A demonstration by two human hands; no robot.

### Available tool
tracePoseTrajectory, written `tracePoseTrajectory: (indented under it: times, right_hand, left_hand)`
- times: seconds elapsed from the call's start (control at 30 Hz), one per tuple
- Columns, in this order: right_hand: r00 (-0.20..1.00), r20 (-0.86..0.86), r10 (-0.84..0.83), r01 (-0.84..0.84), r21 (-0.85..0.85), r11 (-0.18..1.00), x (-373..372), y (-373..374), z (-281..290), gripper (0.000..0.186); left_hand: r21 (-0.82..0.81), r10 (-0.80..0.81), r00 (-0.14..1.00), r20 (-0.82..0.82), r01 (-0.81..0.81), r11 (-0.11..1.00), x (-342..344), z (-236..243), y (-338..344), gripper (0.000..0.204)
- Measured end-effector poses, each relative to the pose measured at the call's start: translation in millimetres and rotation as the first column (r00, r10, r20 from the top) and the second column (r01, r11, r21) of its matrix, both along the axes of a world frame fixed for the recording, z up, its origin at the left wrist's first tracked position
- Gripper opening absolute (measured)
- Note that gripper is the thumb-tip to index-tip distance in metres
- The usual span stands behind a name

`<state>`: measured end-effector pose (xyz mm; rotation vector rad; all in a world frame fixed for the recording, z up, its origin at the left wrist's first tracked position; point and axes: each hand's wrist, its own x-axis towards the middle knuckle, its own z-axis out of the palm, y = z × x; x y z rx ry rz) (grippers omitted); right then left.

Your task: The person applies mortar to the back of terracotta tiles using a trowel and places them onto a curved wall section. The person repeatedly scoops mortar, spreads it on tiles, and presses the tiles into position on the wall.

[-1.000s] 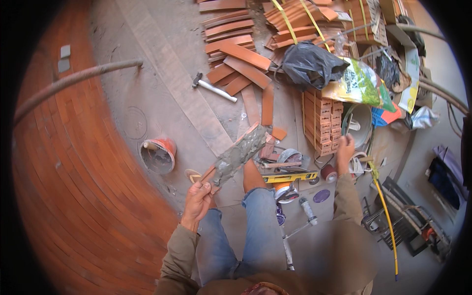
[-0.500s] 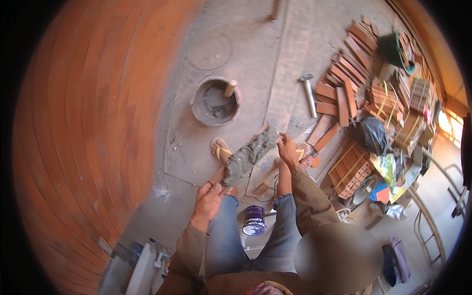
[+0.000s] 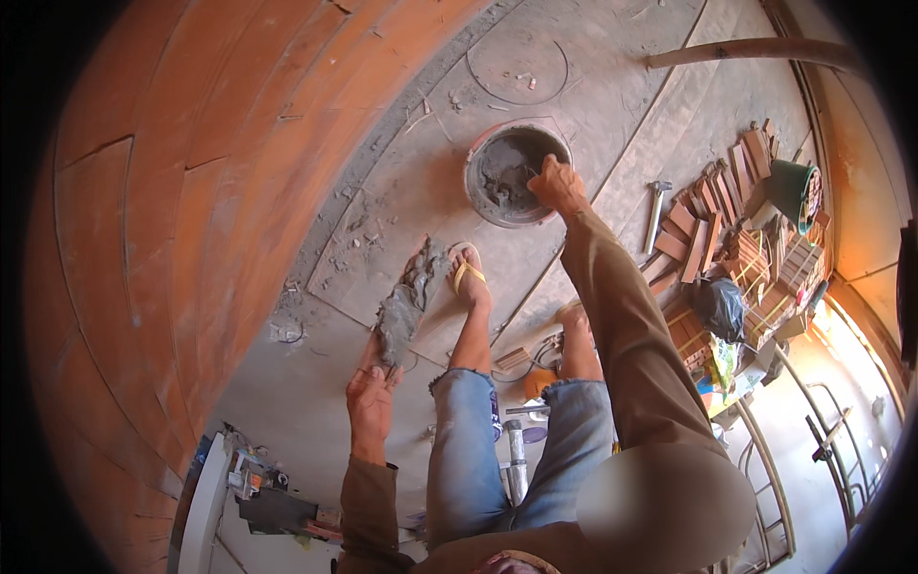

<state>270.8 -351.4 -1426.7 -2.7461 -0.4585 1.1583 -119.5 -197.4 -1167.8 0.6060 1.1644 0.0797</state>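
A long, thin reddish brick tile (image 3: 368,348) lies across the fingers of my left hand (image 3: 370,402), which grips its near end. Thick grey mortar (image 3: 406,304) covers its upper face unevenly. My right hand (image 3: 559,184) reaches far forward and is closed at the right rim of a round bucket (image 3: 471,189) holding wet mortar. The fist covers the spot where a trowel's wooden handle stuck out earlier; the blade is hidden in the mortar and behind the fingers.
An orange-brown tiled wall (image 3: 201,220) rises on the left. A hammer (image 3: 656,215), loose brick tiles (image 3: 706,244), strapped tile bundles, a black bag (image 3: 719,308) and a green bucket (image 3: 792,194) are at the right. My sandalled foot (image 3: 468,268) stands below the mortar bucket.
My right hand has left the far end of the brick tile and moved to the mortar bucket. My left hand still holds the tile. The whole view has shifted.
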Motion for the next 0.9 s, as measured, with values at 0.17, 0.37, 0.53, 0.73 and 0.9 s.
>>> tracePoseTrajectory:
  times: [0.17, 0.37, 0.53, 0.73, 0.9]
  right_hand:
    - [0.961, 0.111, 0.252, -0.253, -0.011, 0.967, -49.0, 8.8, 30.0, 0.025]
    - [0.896, 0.233, 0.378, -0.378, -0.047, 0.925, -61.0, -15.8, 61.4, 0.018]
    - [0.901, 0.145, 0.41, -0.408, -0.043, 0.912, -56.0, -19.7, 71.2, 0.017]
    - [0.974, 0.01, 0.225, -0.224, -0.075, 0.972, -52.6, -28.4, 111.7, 0.024]
    - [0.94, -0.192, -0.281, 0.322, 0.236, 0.917, -93.8, -88.8, 105.9, 0.041]
  left_hand:
    - [-0.08, 0.054, 0.998, -0.031, -0.056, 0.995, -28.9, -19.6, -1.2, 0.056]
    - [-0.111, 0.028, 1.0, -0.01, -0.029, 0.993, -14.7, -15.6, -0.4, 0.052]
    - [-0.099, 0.021, 1.0, -0.004, -0.022, 0.995, 13.3, -27.2, -4.9, 0.048]
    - [-0.177, 0.067, 0.997, 0.04, -0.059, 0.983, 30.9, -85.1, -20.6, 0.035]
    - [-0.294, 0.124, 0.991, -0.053, -0.135, 0.946, 60.5, -116.3, -32.8, 0.038]
